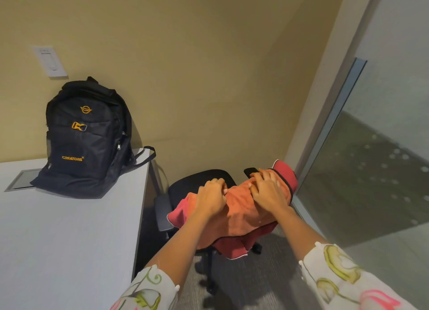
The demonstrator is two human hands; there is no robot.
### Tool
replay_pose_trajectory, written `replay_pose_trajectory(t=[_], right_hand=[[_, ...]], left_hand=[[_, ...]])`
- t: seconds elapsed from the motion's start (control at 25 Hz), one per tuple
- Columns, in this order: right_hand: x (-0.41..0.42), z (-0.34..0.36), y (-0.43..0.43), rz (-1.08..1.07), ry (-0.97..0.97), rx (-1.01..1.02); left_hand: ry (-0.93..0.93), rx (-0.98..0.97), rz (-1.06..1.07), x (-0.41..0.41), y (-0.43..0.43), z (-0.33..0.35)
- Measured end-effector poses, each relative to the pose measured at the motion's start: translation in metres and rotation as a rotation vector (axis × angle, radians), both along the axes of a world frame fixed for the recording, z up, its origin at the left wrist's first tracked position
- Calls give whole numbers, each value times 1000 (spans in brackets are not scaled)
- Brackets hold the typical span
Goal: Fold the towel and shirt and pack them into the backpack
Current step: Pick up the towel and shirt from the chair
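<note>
An orange towel lies heaped on a black office chair, on top of a red shirt with dark and white trim that sticks out at the right, left and below. My left hand grips the towel's upper left part with curled fingers. My right hand rests on the towel's upper right, its fingers bent into the cloth. A black backpack with orange lettering stands upright on the table at the left, its zips shut.
The white table fills the left, with a grey cable hatch beside the backpack. The chair stands between the table and a glass partition at the right. Grey carpet lies below.
</note>
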State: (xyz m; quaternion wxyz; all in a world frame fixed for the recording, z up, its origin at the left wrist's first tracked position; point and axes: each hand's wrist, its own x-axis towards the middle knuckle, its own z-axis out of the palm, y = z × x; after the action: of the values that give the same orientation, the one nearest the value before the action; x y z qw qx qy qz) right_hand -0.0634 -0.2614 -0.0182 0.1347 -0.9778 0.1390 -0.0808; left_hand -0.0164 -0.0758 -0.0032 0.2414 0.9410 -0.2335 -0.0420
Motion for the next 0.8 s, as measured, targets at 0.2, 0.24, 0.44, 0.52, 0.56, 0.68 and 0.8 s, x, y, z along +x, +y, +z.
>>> replay_pose_trajectory(t=[0.2, 0.24, 0.44, 0.52, 0.56, 0.68, 0.8], right_hand=[[11, 9, -3, -47, -132, -24], [13, 10, -4, -53, -145, -24], [20, 16, -10, -121, -207, -36], [21, 18, -13, -134, -227, -40], [21, 18, -14, -131, -235, -44], [21, 19, -17, -121, -249, -17], [25, 20, -14, -66, -161, 17]], left_hand=[[73, -133, 79, 9, 6, 21], [84, -150, 74, 13, 8, 23], [123, -230, 55, 32, 11, 41], [120, -347, 113, 39, 11, 53], [117, -415, 160, 44, 11, 60], [65, -546, 286, 62, 17, 87], [-26, -574, 323, 73, 29, 116]])
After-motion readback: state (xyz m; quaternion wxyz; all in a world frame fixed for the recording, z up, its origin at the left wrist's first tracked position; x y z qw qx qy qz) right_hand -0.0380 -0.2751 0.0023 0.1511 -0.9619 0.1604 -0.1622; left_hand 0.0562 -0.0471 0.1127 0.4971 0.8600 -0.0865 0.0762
